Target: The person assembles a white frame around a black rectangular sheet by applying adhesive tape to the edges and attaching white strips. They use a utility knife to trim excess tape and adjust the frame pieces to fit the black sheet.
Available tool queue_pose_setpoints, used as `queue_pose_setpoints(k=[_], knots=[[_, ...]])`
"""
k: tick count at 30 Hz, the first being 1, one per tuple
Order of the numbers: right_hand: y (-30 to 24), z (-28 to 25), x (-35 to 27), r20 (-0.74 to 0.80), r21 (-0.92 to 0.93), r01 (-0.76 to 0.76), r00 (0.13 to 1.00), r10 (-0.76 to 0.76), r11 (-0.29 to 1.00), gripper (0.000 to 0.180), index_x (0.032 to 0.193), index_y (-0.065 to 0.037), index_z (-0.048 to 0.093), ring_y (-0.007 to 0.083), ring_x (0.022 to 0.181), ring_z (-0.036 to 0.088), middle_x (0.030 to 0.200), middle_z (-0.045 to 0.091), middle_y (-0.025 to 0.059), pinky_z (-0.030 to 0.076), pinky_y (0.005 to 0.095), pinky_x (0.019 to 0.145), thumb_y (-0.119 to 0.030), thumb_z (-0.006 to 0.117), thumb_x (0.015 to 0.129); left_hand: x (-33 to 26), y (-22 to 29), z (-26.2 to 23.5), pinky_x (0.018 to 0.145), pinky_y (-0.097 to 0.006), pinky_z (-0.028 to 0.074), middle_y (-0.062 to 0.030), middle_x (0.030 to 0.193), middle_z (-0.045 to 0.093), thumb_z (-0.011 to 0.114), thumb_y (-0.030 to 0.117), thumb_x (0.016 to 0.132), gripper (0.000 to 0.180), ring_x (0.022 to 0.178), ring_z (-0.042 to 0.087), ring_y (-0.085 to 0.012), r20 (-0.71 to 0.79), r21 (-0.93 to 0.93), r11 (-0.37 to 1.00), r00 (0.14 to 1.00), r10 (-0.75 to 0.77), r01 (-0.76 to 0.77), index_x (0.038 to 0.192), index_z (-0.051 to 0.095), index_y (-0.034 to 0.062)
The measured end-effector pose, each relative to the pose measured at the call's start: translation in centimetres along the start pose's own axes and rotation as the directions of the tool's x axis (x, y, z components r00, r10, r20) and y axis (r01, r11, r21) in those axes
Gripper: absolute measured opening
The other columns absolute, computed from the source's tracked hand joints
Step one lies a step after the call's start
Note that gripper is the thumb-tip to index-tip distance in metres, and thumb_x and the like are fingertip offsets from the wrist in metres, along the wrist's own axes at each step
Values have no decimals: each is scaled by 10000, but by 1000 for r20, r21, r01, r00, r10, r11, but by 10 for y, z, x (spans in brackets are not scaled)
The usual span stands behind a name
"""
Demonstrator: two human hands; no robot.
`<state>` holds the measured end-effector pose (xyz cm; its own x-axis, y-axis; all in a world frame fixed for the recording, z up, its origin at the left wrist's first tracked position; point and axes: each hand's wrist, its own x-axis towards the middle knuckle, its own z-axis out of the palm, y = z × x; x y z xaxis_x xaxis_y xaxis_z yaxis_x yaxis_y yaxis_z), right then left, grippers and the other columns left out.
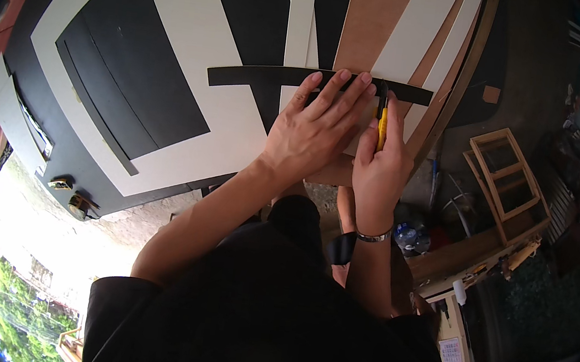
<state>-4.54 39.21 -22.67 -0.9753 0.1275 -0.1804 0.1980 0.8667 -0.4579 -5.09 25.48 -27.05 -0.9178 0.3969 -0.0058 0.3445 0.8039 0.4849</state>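
Observation:
A narrow black strip lies crosswise over white, black and brown sheet pieces on the table. My left hand rests on it, fingers stretched out and pressing down near its middle. In my right hand is a yellow utility knife, its dark tip on the strip to the right of my left fingertips. The right index finger lies along the knife. Beneath the strip, a white strip and a brown panel run away from me. The blade's edge is too small to make out.
A large white sheet with a black rectangular piece covers the table's left side. A tape measure sits at its near left edge. Wooden frames stand to the right, past the table edge. A clear plastic bottle is below.

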Motion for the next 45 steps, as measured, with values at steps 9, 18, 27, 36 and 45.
queue_pose_setpoints(k=[9, 18, 27, 36, 45], knots=[[-12, -8, 1, 42, 14, -76, 996, 75, 997, 461, 1443, -82, 557, 409, 762, 714, 934, 706, 256, 551, 448, 645, -81, 588, 983, 0, 0, -1, 1261, -448, 222, 1, 1624, 397, 664, 336, 954, 635, 1494, 363, -207, 19, 6, 1000, 1000, 5, -5, 1539, 474, 177], [-14, -16, -23, 142, 89, -173, 977, 159, 981, 455, 1454, -66, 542, 416, 1003, 709, 1139, 696, 270, 576, 439, 805, -93, 574, 1001, 2, 4, -8, 1242, -456, 263, -17, 1628, 390, 650, 286, 960, 614, 1486, 377, -226, 62, -41, 999, 998, -18, 20, 1531, 475, 146], [14, -42, 77, -148, -169, -12, 989, -13, 986, 463, 1465, -25, 505, 395, 1157, 637, 1219, 620, 226, 548, 468, 912, -248, 550, 1061, 21, -3, -42, 1128, -457, 390, -116, 1431, 511, 614, 69, 842, 563, 1316, 501, -286, -20, -77, 994, 996, -83, 81, 1400, 544, 37], [-17, -65, 116, -161, 383, 72, 987, -11, 921, 275, 1197, -11, 675, 161, 927, 688, 1061, 704, 116, 547, 283, 765, -235, 627, 1045, 26, -14, -65, 917, -382, 438, -84, 1042, 594, 635, 53, 808, 267, 1028, 590, -245, 77, -8, 990, 988, -137, 138, 1073, 601, 40], [-49, -82, 120, -65, 474, 53, 998, -25, 879, 217, 1125, 25, 668, 90, 916, 655, 999, 708, 59, 530, 250, 784, -172, 610, 1058, 6, -25, -106, 837, -362, 503, -69, 929, 597, 679, 41, 817, 157, 935, 640, -241, -45, -253, 963, 993, -107, 92, 972, 694, 55]])
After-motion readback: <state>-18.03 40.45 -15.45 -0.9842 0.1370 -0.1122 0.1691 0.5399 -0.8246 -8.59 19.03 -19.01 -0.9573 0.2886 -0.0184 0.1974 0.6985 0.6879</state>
